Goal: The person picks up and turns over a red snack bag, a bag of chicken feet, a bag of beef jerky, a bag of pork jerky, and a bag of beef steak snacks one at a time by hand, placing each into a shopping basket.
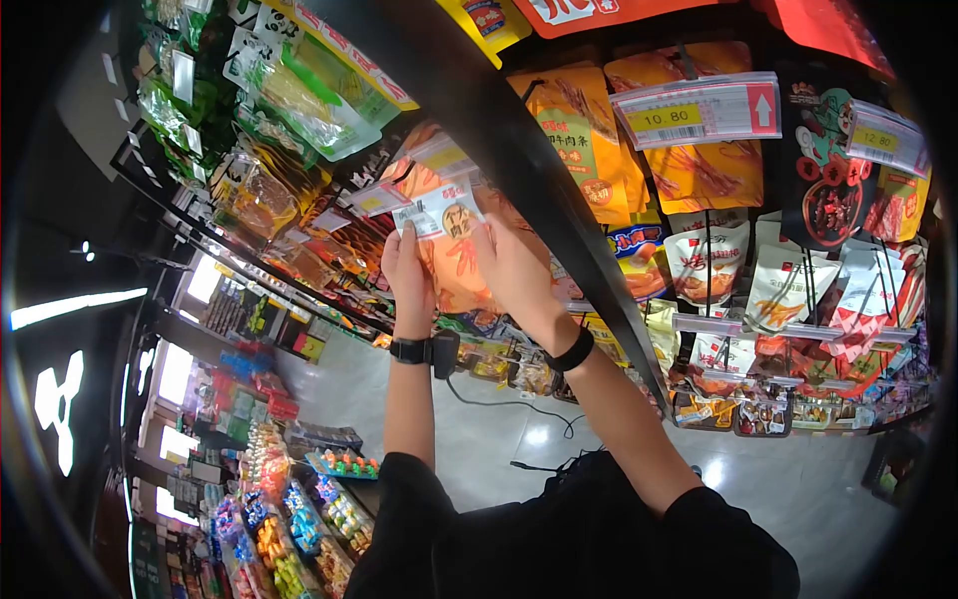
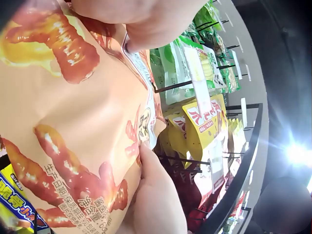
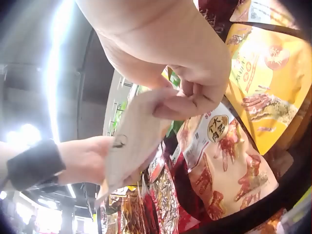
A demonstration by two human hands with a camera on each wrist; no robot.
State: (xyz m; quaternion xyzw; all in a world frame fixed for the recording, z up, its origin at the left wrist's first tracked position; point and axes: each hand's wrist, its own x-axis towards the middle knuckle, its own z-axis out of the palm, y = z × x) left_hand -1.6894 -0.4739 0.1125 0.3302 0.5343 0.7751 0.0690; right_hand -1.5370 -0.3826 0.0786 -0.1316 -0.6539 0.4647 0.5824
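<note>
Both hands grip a peach-coloured snack bag (image 1: pixel 459 265) with a white top band and pictures of chicken feet, held up in front of the rack. My left hand (image 1: pixel 407 275) pinches its left edge, the thumb lying on the printed front. On the opposite edge, my right hand (image 1: pixel 516 268) holds the upper part between thumb and fingers. In the left wrist view the bag's printed face (image 2: pixel 73 107) fills much of the picture, lettering near its lower end. The right wrist view shows its pale side (image 3: pixel 134 136) bent near the pinching fingers.
A matching bag (image 3: pixel 231 165) hangs behind the hands. Orange bags (image 1: pixel 574 140) and a price tag (image 1: pixel 674 115) are right of a dark shelf post (image 1: pixel 519 150). Green packs (image 1: pixel 309 95) hang at the upper left. A cable (image 1: pixel 509 399) dangles from the left wrist.
</note>
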